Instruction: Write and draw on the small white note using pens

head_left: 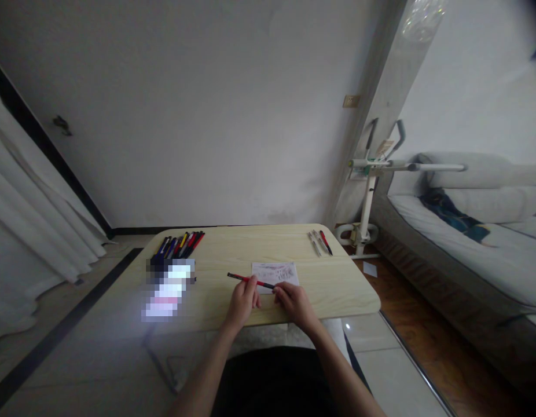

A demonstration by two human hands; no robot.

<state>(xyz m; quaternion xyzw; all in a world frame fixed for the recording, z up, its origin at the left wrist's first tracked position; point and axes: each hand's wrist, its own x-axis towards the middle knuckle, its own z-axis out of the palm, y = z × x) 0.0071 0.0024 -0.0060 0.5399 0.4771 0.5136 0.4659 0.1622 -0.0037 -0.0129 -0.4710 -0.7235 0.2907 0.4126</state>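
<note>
A red and black pen (264,284) is held level between my two hands over the table's near side. My left hand (243,298) pinches its middle, with the black end sticking out to the left. At the other end, my right hand (293,298) has its fingers closed around the black tip. Just beneath and behind the hands lies a white sheet of paper (274,271) covered in dark and reddish scribbles. Whether a cap sits on the pen's right end is hard to make out.
Several pens (181,245) lie side by side at the table's back left, near a bright pixelated patch. A few more pens (320,243) rest at the back right. The wooden table (337,289) stands before a wall, with exercise equipment (367,202) and a sofa (450,226) to the right.
</note>
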